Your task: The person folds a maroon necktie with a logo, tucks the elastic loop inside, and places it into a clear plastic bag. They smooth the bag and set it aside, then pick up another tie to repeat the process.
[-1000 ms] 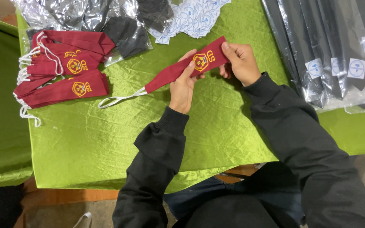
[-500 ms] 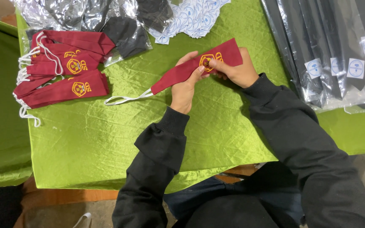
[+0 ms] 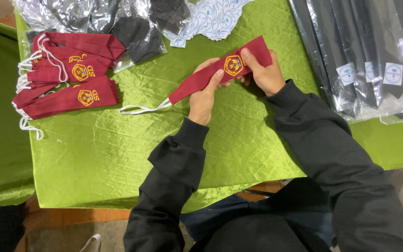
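Here, left hand (image 3: 204, 95) and right hand (image 3: 263, 74), fingers pinching maroon tie (image 3: 211, 74) above green cloth (image 3: 117, 154).

A green-clothed table (image 3: 117, 168) bears stacked maroon ties (image 3: 66, 74) and bagged dark ties (image 3: 374, 51).

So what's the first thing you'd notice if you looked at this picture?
The bright green tablecloth jumps out first, covering the whole table. In the middle, the left hand and right hand hold a dark red tie with a gold badge and a white elastic loop. A pile of matching red ties lies at the far left, and dark ties in clear plastic sleeves are stacked on the right.
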